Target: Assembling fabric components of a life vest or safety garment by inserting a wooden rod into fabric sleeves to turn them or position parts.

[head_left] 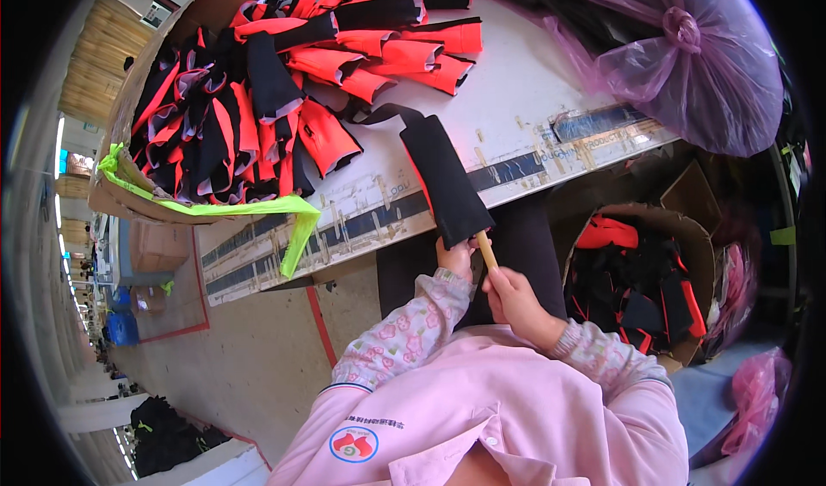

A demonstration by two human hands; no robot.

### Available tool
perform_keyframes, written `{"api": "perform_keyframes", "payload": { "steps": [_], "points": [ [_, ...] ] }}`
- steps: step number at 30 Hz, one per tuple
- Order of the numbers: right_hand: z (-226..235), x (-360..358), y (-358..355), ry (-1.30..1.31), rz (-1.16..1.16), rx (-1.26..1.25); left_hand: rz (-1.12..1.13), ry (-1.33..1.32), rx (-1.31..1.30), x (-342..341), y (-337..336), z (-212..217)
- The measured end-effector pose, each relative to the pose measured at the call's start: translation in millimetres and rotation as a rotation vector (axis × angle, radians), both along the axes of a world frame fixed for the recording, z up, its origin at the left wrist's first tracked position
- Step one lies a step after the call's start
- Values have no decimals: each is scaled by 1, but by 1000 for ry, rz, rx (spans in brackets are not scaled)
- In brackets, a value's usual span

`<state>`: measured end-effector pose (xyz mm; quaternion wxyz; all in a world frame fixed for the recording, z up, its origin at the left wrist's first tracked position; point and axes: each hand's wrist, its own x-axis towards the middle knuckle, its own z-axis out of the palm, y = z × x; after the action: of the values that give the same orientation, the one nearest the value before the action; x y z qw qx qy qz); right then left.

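A black fabric tube (447,176) with a red-orange edge lies over the front edge of the table and hangs toward my lap. At its lower end my left hand (456,258) is closed on the fabric, fingers partly hidden beneath it. My right hand (520,301) grips a pale wooden stick (488,252), whose upper end meets the tube's opening; how far inside it reaches is hidden. From the tube's far end a dark strap (387,113) runs toward a large heap of similar black and red-orange pieces (258,125).
The heap spills from a cardboard box (120,172) with a lime-green strip (215,208) along its rim. A knotted purple plastic bag (688,64) rests at the table's far right. Below, right, another box (680,224) holds black and red-orange pieces. The white table (516,82) has worn tape along its edge.
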<state>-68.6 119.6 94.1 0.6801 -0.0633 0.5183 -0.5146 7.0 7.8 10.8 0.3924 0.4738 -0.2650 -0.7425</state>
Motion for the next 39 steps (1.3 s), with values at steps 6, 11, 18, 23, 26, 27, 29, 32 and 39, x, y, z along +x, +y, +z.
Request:
{"api": "perform_keyframes", "payload": {
  "steps": [6,11,18,23,26,27,29,32,39],
  "points": [
    [7,-11,43,-247,53,51,-25,66,-32,-3,-4,-9],
    [-5,-19,-3,-153,-20,-2,-68,68,-111,0,-1,0],
    [-37,-70,-11,1045,155,-535,90,65,-327,14,-64,48],
    [-17,-182,13,1737,236,-466,108,65,-117,34,-92,52],
    [-4,-229,4,1918,122,-444,-12,45,19,27,-75,48],
    [-3,-247,-1,1980,100,-475,-42,72,45,23,-69,42],
    [3,-273,-15,2095,131,-368,-73,97,69,17,-56,33],
    [21,-294,-48,2180,201,-324,-101,50,26,18,-50,26],
    [46,-358,-157,2517,85,-211,-190,-15,-24,23,-50,29]
  ]
}}
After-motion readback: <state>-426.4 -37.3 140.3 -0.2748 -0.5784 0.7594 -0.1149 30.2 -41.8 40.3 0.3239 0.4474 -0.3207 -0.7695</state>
